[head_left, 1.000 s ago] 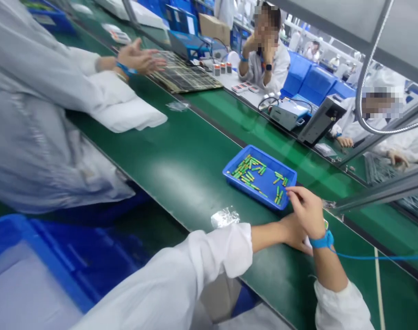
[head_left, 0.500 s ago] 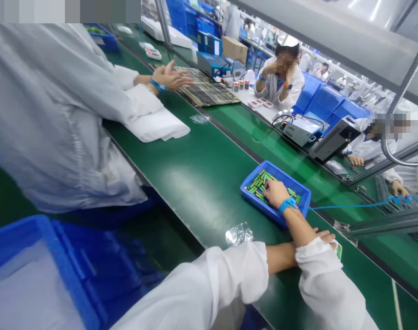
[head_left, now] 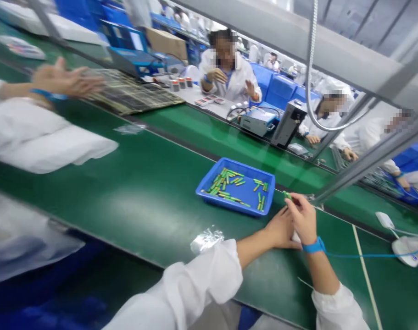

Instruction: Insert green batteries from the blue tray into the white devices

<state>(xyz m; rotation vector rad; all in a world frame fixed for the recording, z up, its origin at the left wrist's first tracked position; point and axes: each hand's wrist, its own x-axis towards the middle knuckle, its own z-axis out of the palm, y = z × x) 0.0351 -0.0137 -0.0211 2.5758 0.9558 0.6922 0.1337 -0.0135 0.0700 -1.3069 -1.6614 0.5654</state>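
A shallow blue tray (head_left: 233, 207) lies on the green conveyor belt (head_left: 136, 188) and holds several small green cylindrical parts (head_left: 225, 183). My right hand (head_left: 302, 219), with a blue wrist strap (head_left: 314, 246) on its wrist, is just right of the tray and pinches one small green part (head_left: 287, 195) between thumb and fingers. My left hand (head_left: 280, 229) rests on the belt beneath and behind the right hand; its fingers are mostly hidden, with something white under them.
A crumpled clear plastic scrap (head_left: 206, 239) lies near my left sleeve. A co-worker's hands (head_left: 66, 81) hover at the far left over a dark panel (head_left: 133, 94). Other people sit across the line behind small machines (head_left: 260, 121). A slanted metal bar (head_left: 367, 160) crosses on the right.
My right hand has come out of the tray and back to the right with a green part pinched in it. The view has swung right, so the tray sits further left.
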